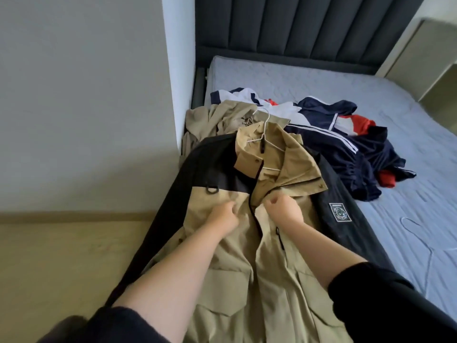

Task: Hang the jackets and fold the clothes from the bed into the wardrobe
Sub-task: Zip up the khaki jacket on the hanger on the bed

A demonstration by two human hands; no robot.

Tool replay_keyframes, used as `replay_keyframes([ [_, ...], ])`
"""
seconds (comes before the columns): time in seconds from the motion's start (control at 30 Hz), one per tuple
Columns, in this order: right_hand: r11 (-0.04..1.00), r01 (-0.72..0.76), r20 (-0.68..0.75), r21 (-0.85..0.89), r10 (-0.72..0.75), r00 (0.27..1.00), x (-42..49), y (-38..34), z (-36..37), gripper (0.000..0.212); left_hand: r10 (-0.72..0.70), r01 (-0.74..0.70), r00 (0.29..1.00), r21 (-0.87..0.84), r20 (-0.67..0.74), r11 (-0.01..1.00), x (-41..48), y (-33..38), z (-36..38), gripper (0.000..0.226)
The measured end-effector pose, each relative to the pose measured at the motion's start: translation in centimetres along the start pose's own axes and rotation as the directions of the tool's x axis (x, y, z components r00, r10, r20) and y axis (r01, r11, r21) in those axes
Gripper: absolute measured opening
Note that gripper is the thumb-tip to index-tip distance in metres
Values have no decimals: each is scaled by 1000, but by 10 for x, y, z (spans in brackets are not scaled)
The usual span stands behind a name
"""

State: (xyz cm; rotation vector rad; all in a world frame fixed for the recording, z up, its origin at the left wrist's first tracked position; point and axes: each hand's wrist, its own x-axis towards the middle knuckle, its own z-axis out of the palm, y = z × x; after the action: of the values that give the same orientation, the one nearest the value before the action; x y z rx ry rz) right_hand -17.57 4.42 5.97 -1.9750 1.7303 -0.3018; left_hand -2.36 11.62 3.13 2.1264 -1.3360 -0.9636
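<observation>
A tan and black jacket (222,268) lies face up along the bed's left edge, with a white wire hanger (263,134) inside its collar. My left hand (222,219) pinches the jacket's left front edge by the zip. My right hand (284,210) pinches the right front edge, a little apart from the left. Behind it lie a beige garment (212,117) and a heap of navy, white and red track clothes (346,149).
The bed (408,169) has a blue-grey sheet and a dark padded headboard (296,26). A second white hanger (420,233) lies on the sheet at the right. A white wall corner (175,70) stands by the bed's left side, wooden floor (61,256) below it.
</observation>
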Motion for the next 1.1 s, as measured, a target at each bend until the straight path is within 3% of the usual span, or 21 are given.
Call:
replay_keyframes([
  [0.1,991,-135,135,-21,137,981,-7,20,38,48,38,-48,998,203,52,978,-14,-23,39,56],
  [0.2,983,-159,87,-89,167,982,-15,32,62,35,68,-122,986,394,149,911,-15,-30,46,59],
  [0.27,977,-213,0,29,213,977,-17,36,63,16,30,-88,988,395,152,914,-15,-28,40,59],
  [0.4,836,-333,7,436,367,930,-16,54,49,21,-68,19,992,398,109,917,-29,-11,56,67],
  [0.47,799,-338,31,498,374,927,-18,66,42,27,-107,71,989,318,97,945,-37,3,73,68],
  [0.57,847,-303,-50,437,359,932,-24,81,38,29,-123,95,989,283,83,954,-45,11,93,70],
  [0.7,979,-202,-203,-8,196,959,-35,88,41,17,-61,26,992,289,114,957,-49,-5,98,82],
  [0.73,982,-140,-223,-129,109,969,-39,89,42,24,-43,8,991,262,130,965,-48,-9,97,88],
  [0.83,886,197,-198,-420,-301,933,-46,87,42,69,-4,-43,987,292,159,955,-48,-19,97,106],
  [0.87,827,335,-162,-451,-445,881,-47,84,39,69,3,-56,986,319,166,946,-49,-22,99,112],
  [0.93,692,578,-34,-432,-653,757,-46,83,35,47,3,-68,984,365,176,929,-53,-24,102,121],
  [0.97,676,630,63,-383,-661,748,-46,82,34,36,0,-70,984,384,179,921,-54,-24,103,125],
  [1.03,768,566,210,-298,-526,824,-50,79,31,29,-10,-66,984,414,178,908,-57,-24,103,128],
  [1.1,824,482,224,-298,-431,874,-51,80,31,25,-18,-59,985,430,173,901,-61,-26,103,128],
])
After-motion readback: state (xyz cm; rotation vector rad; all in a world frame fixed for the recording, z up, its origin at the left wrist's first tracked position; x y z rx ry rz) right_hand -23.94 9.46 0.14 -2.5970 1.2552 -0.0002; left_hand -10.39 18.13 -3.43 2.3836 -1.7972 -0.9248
